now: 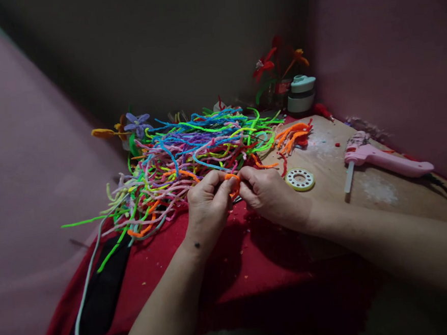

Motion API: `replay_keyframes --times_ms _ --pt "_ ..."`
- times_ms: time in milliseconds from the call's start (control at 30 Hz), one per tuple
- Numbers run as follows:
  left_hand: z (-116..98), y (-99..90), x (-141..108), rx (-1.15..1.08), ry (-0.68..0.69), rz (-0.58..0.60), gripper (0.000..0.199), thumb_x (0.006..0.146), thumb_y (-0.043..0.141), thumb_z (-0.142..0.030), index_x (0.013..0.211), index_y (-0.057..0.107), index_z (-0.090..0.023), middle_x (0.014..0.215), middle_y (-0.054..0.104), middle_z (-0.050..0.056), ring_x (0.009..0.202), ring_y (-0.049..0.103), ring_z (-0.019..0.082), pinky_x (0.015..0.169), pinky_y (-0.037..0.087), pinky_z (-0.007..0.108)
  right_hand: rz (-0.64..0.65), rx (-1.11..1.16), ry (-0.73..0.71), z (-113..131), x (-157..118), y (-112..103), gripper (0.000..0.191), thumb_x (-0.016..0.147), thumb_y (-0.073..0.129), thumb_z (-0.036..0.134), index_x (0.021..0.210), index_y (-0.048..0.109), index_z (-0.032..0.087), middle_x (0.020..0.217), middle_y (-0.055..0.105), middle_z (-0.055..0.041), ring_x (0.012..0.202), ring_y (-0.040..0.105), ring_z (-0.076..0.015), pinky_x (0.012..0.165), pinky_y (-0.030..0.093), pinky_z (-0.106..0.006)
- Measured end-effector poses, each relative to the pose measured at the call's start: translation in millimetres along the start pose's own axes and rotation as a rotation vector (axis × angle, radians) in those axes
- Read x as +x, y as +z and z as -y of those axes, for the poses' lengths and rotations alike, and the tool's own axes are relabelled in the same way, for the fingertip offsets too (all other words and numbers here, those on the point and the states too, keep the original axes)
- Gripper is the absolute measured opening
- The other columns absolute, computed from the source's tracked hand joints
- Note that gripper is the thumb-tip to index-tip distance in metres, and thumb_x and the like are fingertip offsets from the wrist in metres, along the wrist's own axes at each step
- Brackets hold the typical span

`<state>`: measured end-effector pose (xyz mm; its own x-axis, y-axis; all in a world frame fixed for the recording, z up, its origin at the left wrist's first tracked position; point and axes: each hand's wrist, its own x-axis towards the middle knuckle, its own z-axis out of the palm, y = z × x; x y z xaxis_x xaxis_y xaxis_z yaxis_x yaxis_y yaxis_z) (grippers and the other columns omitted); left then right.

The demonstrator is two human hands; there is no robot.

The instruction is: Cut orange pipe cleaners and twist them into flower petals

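Between my two hands, above the front of the table, is a small bent piece of orange pipe cleaner (232,177). My left hand (209,201) pinches it from the left with thumb and forefinger. From the right, my right hand (264,195) closes its fingertips on the same piece, nearly touching the left ones. Just behind the hands lies a big tangled pile of multicoloured pipe cleaners (202,143). A bundle of orange and peach pieces (293,136) rests at the pile's right.
A pink glue gun (391,160) and a round white-and-yellow spool (300,179) lie on the brown board (329,201) at the right. Red flowers (264,65) and a pale green-lidded container (301,94) stand behind. A black flat object (102,293) and white cable (86,284) are left.
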<state>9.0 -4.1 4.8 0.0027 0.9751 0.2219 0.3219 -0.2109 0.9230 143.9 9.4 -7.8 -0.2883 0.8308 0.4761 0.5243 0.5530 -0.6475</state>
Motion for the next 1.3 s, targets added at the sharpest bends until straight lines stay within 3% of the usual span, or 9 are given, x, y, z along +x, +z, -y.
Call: replay_keyframes --times_ms 100,233,333,500,600,700,867,1167,1300 --pt "-1 -0.5 0 -0.005 -0.003 -0.015 0.013 0.076 0.060 -0.028 0.068 0.057 -0.017 0.045 0.043 -0.007 0.039 0.037 0.005 0.038 0.029 0.017 0.013 0.121 0.082 2 0 -1 0.012 0.078 0.046 0.013 0.067 0.045 0.018 0.056 0.051 0.0007 0.050 0.046 -0.0094 0.050 0.031 -0.023" --pt "-6 -3.1 2 -0.021 -0.006 -0.035 0.012 0.076 0.058 -0.025 0.068 0.057 -0.017 0.045 0.046 -0.006 0.039 0.039 0.006 0.037 0.029 0.017 0.205 0.588 0.307 4 2 -4 0.009 0.082 0.042 0.018 0.075 0.048 0.019 0.045 0.051 0.0046 0.035 0.047 -0.0091 0.038 0.033 -0.020" --pt "-8 -5.0 5 -0.067 -0.030 0.011 0.011 0.075 0.058 -0.024 0.067 0.057 -0.016 0.044 0.046 -0.006 0.038 0.039 0.006 0.037 0.029 0.017 0.257 0.772 0.389 4 5 -6 0.007 0.079 0.050 0.020 0.073 0.053 0.017 0.043 0.051 0.0051 0.033 0.046 -0.0079 0.035 0.033 -0.018" --pt "-9 -9.2 7 -0.182 -0.079 0.084 0.011 0.072 0.063 -0.023 0.080 0.062 -0.016 0.056 0.055 -0.005 0.037 0.038 0.004 0.035 0.028 0.017 0.247 0.834 0.488 1 7 -5 0.010 0.072 0.059 0.020 0.063 0.057 0.014 0.037 0.046 0.0064 0.030 0.040 -0.0053 0.032 0.028 -0.016" --pt "-9 -12.0 8 -0.156 -0.095 0.110 0.009 0.072 0.064 -0.025 0.073 0.063 -0.016 0.048 0.049 -0.006 0.036 0.034 0.004 0.034 0.025 0.017 0.240 0.868 0.494 -1 6 -4 0.009 0.068 0.061 0.019 0.061 0.057 0.014 0.038 0.045 0.0071 0.029 0.037 -0.0040 0.031 0.026 -0.016" --pt "-5 -9.4 6 -0.139 -0.080 0.050 0.008 0.071 0.064 -0.024 0.069 0.062 -0.017 0.048 0.049 -0.006 0.036 0.033 0.004 0.034 0.025 0.017 0.252 0.861 0.474 -1 5 -4 0.009 0.067 0.061 0.019 0.060 0.057 0.014 0.037 0.045 0.0072 0.029 0.037 -0.0042 0.031 0.026 -0.016" --pt "2 1.8 0 -0.061 0.017 -0.107 0.006 0.072 0.063 -0.023 0.070 0.062 -0.017 0.058 0.057 -0.004 0.047 0.046 0.006 0.042 0.037 0.016 0.286 0.875 0.536 1 6 -5 0.016 0.065 0.060 0.015 0.053 0.051 0.015 0.037 0.048 0.0058 0.027 0.035 -0.0044 0.029 0.025 -0.018" --pt "0 -13.3 11 -0.267 -0.164 0.203 0.015 0.072 0.066 -0.028 0.081 0.063 -0.017 0.052 0.052 -0.005 0.037 0.036 0.003 0.036 0.026 0.014 0.325 0.836 0.517 -3 6 -7 0.010 0.067 0.058 0.016 0.057 0.060 0.012 0.035 0.043 0.0065 0.027 0.030 -0.0037 0.030 0.021 -0.018" --pt "0 -13.4 10 -0.229 -0.159 0.172 0.012 0.072 0.064 -0.027 0.069 0.060 -0.016 0.046 0.046 -0.006 0.036 0.032 0.003 0.036 0.023 0.015 0.361 0.765 0.466 -3 3 -5 0.015 0.071 0.056 0.020 0.060 0.063 0.012 0.035 0.043 0.0055 0.027 0.033 -0.0046 0.031 0.021 -0.018"
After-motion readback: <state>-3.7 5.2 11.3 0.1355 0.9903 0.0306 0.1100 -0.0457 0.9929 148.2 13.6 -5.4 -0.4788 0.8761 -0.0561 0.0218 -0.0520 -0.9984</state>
